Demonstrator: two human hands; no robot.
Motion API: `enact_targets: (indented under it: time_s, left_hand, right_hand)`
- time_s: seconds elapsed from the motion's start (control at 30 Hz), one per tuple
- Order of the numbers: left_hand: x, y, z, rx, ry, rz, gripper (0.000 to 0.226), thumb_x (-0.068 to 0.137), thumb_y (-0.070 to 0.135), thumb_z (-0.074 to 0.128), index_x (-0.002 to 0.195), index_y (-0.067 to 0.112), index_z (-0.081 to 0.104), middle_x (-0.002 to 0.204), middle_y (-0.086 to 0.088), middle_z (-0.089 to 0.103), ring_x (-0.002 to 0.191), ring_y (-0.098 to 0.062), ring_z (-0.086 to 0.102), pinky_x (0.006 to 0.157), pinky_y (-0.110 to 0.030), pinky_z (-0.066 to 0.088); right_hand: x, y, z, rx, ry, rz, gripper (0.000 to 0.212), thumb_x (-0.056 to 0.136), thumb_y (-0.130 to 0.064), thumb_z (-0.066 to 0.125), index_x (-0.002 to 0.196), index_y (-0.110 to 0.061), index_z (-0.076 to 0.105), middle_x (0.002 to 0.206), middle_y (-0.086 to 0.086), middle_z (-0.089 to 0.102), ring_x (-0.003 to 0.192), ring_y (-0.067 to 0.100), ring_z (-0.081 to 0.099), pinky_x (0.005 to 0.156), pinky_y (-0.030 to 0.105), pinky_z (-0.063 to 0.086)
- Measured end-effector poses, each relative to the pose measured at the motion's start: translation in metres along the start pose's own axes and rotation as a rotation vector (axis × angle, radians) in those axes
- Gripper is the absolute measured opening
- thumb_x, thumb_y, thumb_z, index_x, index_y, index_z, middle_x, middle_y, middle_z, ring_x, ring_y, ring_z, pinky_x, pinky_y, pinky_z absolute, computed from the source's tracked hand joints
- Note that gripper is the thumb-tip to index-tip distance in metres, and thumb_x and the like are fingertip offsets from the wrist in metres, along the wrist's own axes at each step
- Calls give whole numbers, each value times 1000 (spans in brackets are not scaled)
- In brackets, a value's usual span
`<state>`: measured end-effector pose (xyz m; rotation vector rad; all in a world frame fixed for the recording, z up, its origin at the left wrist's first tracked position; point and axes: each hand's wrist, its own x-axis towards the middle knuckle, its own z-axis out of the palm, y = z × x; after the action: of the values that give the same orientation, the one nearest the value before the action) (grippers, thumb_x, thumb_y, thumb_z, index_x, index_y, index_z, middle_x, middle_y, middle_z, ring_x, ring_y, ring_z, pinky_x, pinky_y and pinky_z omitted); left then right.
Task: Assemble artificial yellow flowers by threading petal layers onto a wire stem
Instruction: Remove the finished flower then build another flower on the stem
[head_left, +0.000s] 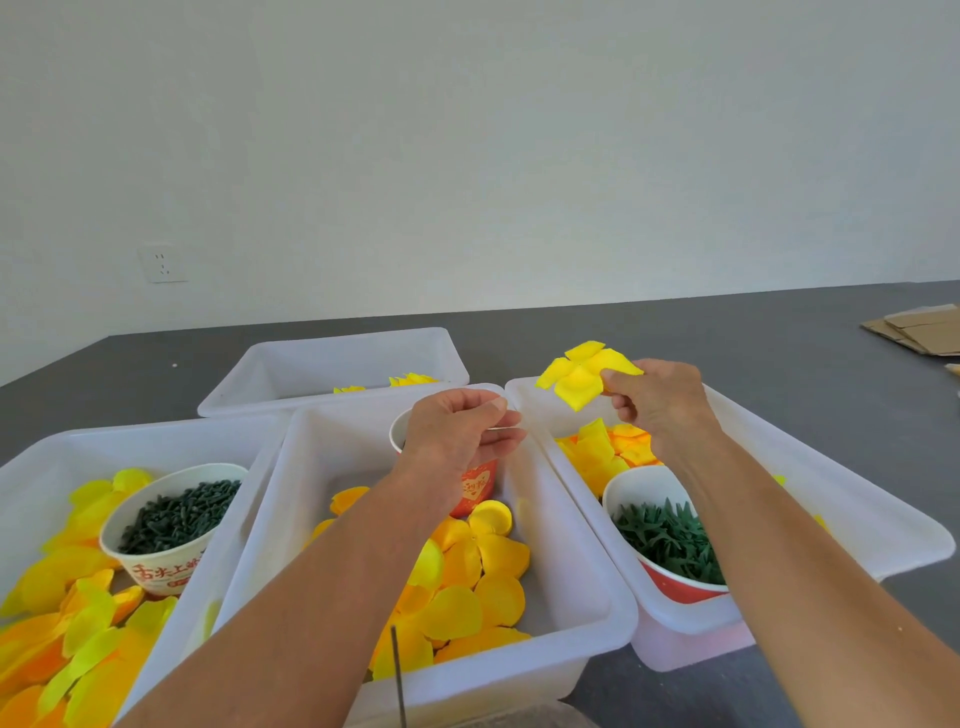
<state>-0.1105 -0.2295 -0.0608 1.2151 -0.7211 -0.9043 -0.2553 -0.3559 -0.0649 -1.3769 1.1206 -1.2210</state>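
My right hand (654, 400) pinches a yellow four-lobed petal layer (582, 376) by one edge and holds it up over the right white bin (883, 530). My left hand (462, 431) hovers over the middle bin (587, 603), fingers curled and thumb pressed to forefinger. A thin dark wire stem (399, 675) shows below my left forearm; its upper part is hidden behind the arm. Loose yellow petals (467, 587) lie in the middle bin.
A red paper cup (475, 486) stands under my left hand. The left bin (31, 467) holds petals and a cup of dark green pieces (179, 517). A cup of green calyxes (665, 538) sits in the right bin. A further bin (332, 364) stands behind. Cardboard (919, 330) lies far right.
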Motion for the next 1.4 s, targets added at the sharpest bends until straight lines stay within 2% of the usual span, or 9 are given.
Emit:
enact_targets:
  time_s: [0.2, 0.47, 0.63, 0.73, 0.9, 0.97, 1.1, 1.23, 1.4]
  left_hand:
    - [0, 3, 0, 51, -25, -65, 43, 77, 42, 69, 105, 10, 61, 100, -10, 69, 86, -23, 69, 66, -29, 57]
    - [1, 4, 1, -4, 4, -102, 30, 83, 35, 66, 100, 11, 63, 93, -13, 67, 73, -23, 65, 55, -29, 55]
    - [2, -1, 0, 25, -53, -14, 11, 83, -2, 63, 77, 7, 59, 55, -2, 65, 47, -12, 64, 46, -21, 53]
    - [1, 0, 0, -5, 39, 41, 13, 82, -4, 64, 75, 7, 60, 62, -5, 64, 46, -12, 63, 45, -22, 54]
    - [4, 2, -4, -103, 174, 39, 15, 83, -3, 64, 72, 6, 58, 90, -16, 60, 68, -27, 62, 43, -22, 52]
    - [4, 1, -2, -99, 187, 29, 14, 86, -1, 62, 74, 6, 59, 97, -17, 60, 71, -30, 63, 45, -23, 54]
    - [5, -1, 1, -74, 209, 11, 15, 90, 0, 56, 78, 6, 62, 110, -21, 61, 85, -37, 66, 63, -35, 60]
    - [7, -2, 1, -40, 189, -6, 13, 92, -1, 51, 95, 0, 63, 105, -23, 63, 75, -29, 68, 72, -39, 59]
    - [7, -6, 4, 90, 95, -107, 27, 95, 5, 48, 120, -1, 56, 115, -23, 62, 96, -35, 66, 87, -41, 53]
  right_hand:
    - [-15, -5, 8, 8, -484, -110, 11, 85, -3, 62, 76, -8, 62, 54, 2, 50, 47, 9, 46, 45, 19, 41]
    - [-22, -7, 6, -111, -587, -185, 7, 84, -2, 64, 81, -9, 65, 47, -5, 54, 45, 4, 48, 47, 15, 43]
    - [-21, -7, 9, -47, -523, -165, 10, 81, 0, 67, 87, -9, 66, 46, -6, 57, 43, 3, 50, 46, 16, 46]
    - [-20, -7, 8, -31, -454, -142, 18, 79, -2, 70, 94, -10, 66, 57, -2, 62, 47, 4, 54, 49, 17, 46]
    - [-4, -11, -10, 171, 140, -28, 16, 80, -3, 63, 72, -18, 63, 69, 3, 63, 52, 7, 51, 47, 16, 41]
    - [-4, -12, -12, 201, 151, -40, 14, 82, -9, 63, 72, -19, 63, 67, 0, 64, 53, 6, 51, 50, 17, 40]
    - [-25, -16, 5, 51, -197, -342, 9, 77, -14, 73, 71, -20, 70, 62, -10, 67, 55, -2, 54, 53, 12, 43]
    - [-38, -7, 18, -391, -509, -567, 31, 64, -24, 84, 93, -24, 72, 90, -11, 68, 82, -3, 55, 71, 10, 41]
    - [-43, 0, 32, -703, -393, -837, 18, 81, -7, 67, 98, -7, 72, 95, 9, 68, 90, 24, 60, 82, 34, 46]
